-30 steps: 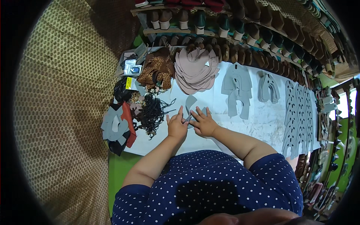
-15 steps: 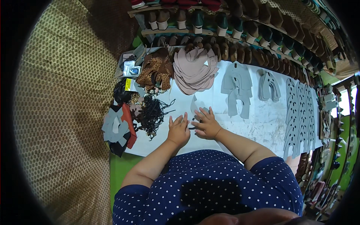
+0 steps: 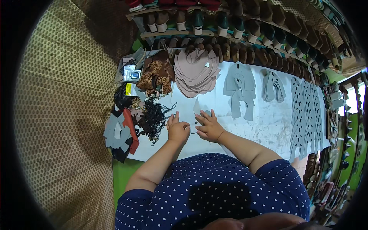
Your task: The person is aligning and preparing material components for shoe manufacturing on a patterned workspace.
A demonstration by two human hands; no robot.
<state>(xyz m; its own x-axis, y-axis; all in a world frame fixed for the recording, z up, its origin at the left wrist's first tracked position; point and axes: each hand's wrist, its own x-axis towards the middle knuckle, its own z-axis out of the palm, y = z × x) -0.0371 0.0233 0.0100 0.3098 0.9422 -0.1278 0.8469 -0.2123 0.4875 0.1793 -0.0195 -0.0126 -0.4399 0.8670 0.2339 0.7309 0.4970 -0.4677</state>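
Dark item (image 3: 134, 75) in packet (image 3: 130, 70); hands (image 3: 179, 131) (image 3: 210, 129) apart

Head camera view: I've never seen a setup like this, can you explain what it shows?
No machine here, just a person's left hand and right hand. The person wears two fisheye cameras on the head; this is the left one, looking down, so straight edges bend. On the white surface lie a pinkish stack, grey cut pieces, leopard-print pieces and a tangle of black cords; shoes stand in rows beyond. The right hand is spread over a pale grey piece. Between the hands shows a thin dark strip; I can't tell whether either grips it.
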